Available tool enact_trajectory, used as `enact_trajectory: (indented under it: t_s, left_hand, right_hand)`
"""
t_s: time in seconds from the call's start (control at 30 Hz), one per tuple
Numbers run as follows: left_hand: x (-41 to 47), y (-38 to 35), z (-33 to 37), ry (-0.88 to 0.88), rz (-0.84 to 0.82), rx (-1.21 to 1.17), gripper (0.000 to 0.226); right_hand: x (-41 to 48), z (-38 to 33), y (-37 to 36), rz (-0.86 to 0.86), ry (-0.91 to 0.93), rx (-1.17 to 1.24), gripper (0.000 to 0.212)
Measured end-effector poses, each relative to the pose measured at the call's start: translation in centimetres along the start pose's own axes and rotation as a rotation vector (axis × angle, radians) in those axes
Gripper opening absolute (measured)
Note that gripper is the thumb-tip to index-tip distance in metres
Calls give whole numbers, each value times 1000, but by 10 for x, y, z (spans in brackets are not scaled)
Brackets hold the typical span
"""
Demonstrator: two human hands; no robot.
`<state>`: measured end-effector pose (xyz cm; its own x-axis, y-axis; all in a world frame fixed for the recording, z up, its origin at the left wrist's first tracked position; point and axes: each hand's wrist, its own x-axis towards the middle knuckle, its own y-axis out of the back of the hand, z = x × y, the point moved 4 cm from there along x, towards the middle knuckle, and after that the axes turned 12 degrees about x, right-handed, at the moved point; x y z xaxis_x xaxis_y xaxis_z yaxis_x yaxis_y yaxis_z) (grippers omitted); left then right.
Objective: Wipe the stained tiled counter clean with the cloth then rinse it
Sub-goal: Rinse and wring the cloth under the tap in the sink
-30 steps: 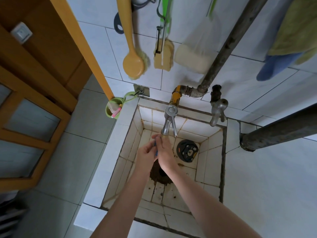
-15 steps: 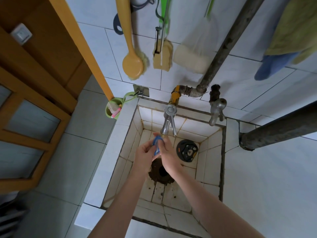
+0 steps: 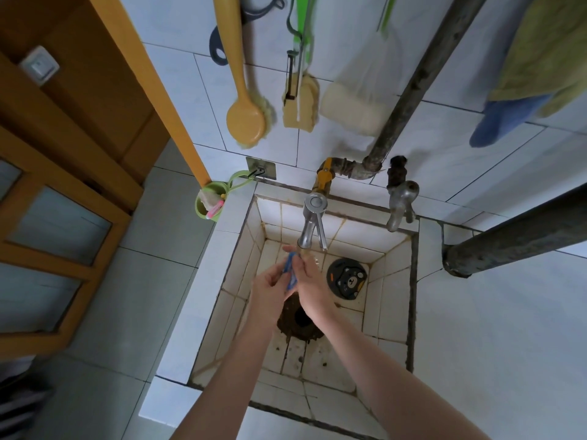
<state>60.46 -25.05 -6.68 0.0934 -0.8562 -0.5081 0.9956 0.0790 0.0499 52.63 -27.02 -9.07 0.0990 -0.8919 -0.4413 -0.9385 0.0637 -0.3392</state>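
Rinsing is the step now, I judge: my left hand (image 3: 268,289) and right hand (image 3: 309,285) are pressed together over the tiled sink (image 3: 394,300), both clenched on the blue cloth (image 3: 290,271) between them, just under the steel tap (image 3: 309,223). Next I should squeeze the cloth under the spout.

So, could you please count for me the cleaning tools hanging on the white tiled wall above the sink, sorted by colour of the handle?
Yellow: 1, the long yellow plastic scrub brush.
Green: 2, the green-handled sponge wiper and the green-handled tool with a pale pad in clear wrap.
Total: 3.
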Motion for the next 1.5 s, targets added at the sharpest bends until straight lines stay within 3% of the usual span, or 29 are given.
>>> enact_trajectory:
  t_s: [0.1,0.17,0.27,0.33,0.4,0.57,0.73,0.9,1.03,1.1,1.23,1.4,1.5]
  left_hand:
    - [2,3,-5,17,-17,52,27]
    - [2,5,-8,38,-44,11,27]
    - [5,10,-11,105,4,-139,28]
    - [7,10,-10,126,17,-176,29]
    - [8,10,-12,133,22,-176,32]
    - [12,15,-13,123,-9,-166,33]
    - [12,17,-11,132,-19,-115,32]
    - [11,16,-11,-3,-10,280,39]
    - [15,24,-12,19,40,185,27]
    - [15,26,-13,56,25,102,23]
    - [12,18,-9,104,-9,-66,20]
    - [11,22,-10,133,50,-184,24]
    - [11,25,-11,136,36,-159,25]
  right_hand:
    - [9,-8,10,217,-39,-53,19]
    - [10,-16,16,255,-23,-124,21]
    - [-5,-16,5,16,-54,-85,33]
    - [-19,-14,-4,-144,-87,16,27]
    - [-19,-11,-6,-160,-84,26,27]
    - [2,-19,12,171,19,-164,15]
    - [10,-17,22,225,35,-70,21]
    - [12,-15,18,296,-108,100,27]
    - [14,-18,19,322,-137,98,29]
    - [8,-23,16,283,-87,107,21]
    - [-10,-23,1,79,3,-97,13]
    - [-16,-8,-2,-293,-45,-92,47]
    - [-11,-5,10,-246,26,-252,41]
